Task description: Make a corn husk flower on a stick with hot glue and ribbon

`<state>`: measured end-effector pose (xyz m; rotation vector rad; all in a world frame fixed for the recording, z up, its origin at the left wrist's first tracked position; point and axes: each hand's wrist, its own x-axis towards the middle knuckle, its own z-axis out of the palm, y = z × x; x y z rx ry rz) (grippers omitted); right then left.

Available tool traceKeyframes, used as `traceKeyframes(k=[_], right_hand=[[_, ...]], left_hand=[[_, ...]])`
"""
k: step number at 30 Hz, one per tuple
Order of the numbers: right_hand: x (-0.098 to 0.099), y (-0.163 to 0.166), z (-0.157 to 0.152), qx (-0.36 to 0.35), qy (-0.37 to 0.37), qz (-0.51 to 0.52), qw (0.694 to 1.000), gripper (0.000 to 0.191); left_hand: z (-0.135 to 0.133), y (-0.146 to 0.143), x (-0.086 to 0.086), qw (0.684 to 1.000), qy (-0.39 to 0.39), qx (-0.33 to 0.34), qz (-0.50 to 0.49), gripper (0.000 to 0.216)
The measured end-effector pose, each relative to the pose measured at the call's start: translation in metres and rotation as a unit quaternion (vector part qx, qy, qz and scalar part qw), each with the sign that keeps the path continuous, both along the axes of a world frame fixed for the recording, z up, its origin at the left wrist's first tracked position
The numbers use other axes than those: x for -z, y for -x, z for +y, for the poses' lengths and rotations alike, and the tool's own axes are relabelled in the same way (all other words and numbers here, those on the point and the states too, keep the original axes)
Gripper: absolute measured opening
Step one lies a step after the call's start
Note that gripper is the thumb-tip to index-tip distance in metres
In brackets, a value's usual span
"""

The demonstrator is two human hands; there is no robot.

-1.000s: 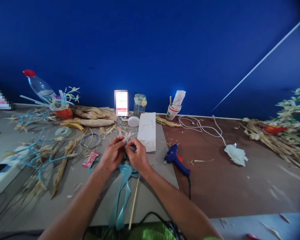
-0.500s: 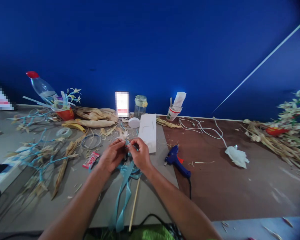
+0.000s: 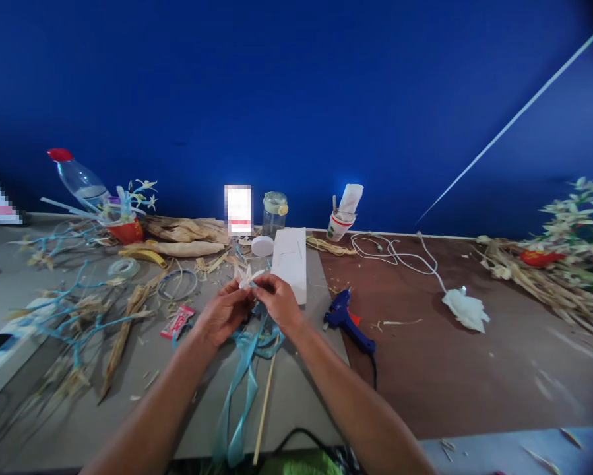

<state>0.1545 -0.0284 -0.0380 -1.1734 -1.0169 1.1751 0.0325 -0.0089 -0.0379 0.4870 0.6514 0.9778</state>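
Note:
A small pale flower with pointed petals, seemingly of dried husk, stands up between my fingertips. My left hand is closed, its thumb and fingers pinching the flower's base. My right hand pinches close beside it, where a bit of blue ribbon shows at the fingertips. Below both hands, loops of the light blue ribbon hang down over the table toward its front edge. A thin wooden stick lies just right of the ribbon. The flower's stem is hidden by my fingers.
A blue glue gun lies to the right, its cord running forward. Blue-stemmed flower branches, dried husks and a red wrapper lie left. Behind stand a jar and a paper cup; white paper lies nearer.
The flower now stands higher and shows more clearly between my fingertips. My right fingers have shifted slightly toward its base. The view has moved a little.

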Motion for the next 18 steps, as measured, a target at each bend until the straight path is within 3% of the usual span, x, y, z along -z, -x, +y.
traceKeyframes(k=[3,8,18], right_hand=[[0.0018,0.0011,0.0012,0.016,0.013,0.01,1.0,0.007],[0.0035,0.0029,0.0015,-0.004,0.046,0.079,0.996,0.009],[0.0056,0.0018,0.0022,0.006,0.065,0.06,0.996,0.013]], left_hand=[[-0.0003,-0.0004,0.0019,1.0,-0.001,0.011,0.007,0.014],[-0.0001,-0.001,0.0039,1.0,-0.005,0.003,0.031,0.01],[-0.0021,-0.004,0.0008,0.999,0.001,-0.024,0.034,0.013]])
